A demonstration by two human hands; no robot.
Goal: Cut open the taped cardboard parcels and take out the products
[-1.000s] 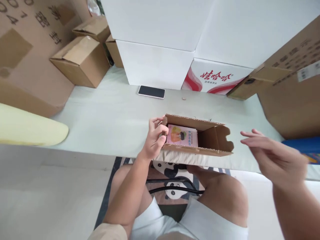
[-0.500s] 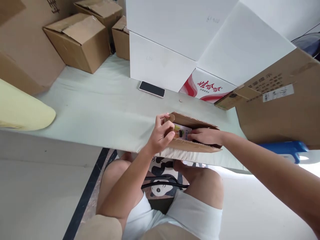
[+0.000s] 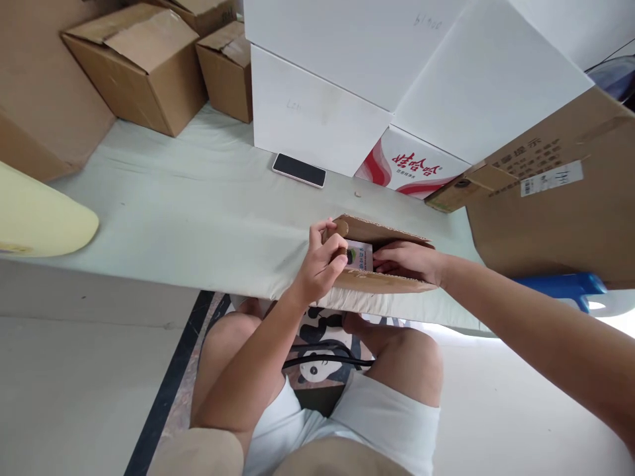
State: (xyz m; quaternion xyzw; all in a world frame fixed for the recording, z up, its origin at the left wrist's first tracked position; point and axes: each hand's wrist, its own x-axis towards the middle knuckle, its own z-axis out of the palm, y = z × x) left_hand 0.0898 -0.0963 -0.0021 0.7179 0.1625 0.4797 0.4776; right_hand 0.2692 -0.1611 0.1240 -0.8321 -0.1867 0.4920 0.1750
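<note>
While the left hand (image 3: 321,268) grips the carton (image 3: 384,282), fingers curled, the printed box (image 3: 364,256) sits inside, right by the half-bent fingertips of the right hand (image 3: 409,260), hold unclear.

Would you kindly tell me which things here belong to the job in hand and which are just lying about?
In use: left hand, right hand, open cardboard box, printed pack inside.
Lying about: phone, white boxes, red-and-white carton, yellow object.

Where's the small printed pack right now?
In the head view, the printed pack sits inside the open carton, toward its left end, between the left hand and right hand.
</note>
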